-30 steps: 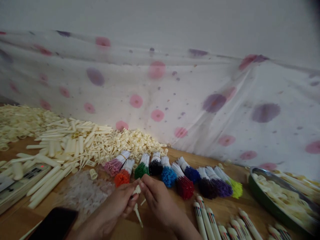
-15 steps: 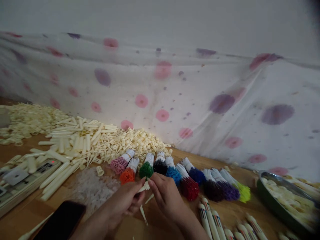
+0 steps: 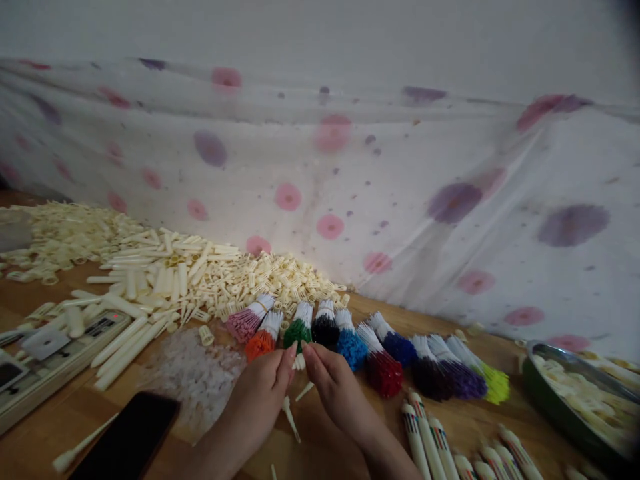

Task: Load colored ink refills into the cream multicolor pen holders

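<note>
My left hand (image 3: 257,393) and my right hand (image 3: 336,387) meet at the middle front, fingertips pinched close together. Between them shows a small cream plastic pen part (image 3: 299,362), mostly covered by the fingers. Just beyond the fingertips lie tied bundles of thin ink refills, among them a green bundle (image 3: 300,325), an orange bundle (image 3: 262,338) and a blue bundle (image 3: 351,343). Under the hands, a slim cream pointed piece (image 3: 291,420) rests on the wooden surface, with a second pointed piece (image 3: 305,391) beside my right hand.
Cream pen parts form a long heap (image 3: 200,273) at the back left. A power strip (image 3: 65,363), a phone (image 3: 127,437) and a pile of small clear pieces (image 3: 195,373) lie left. Multicolour pens (image 3: 425,437) and a green bowl (image 3: 555,400) of cream parts stand right.
Both hands have drawn level, with thumbs and fingertips now closed tightly over the cream part, which shows less than before. The whole view has shifted slightly.
</note>
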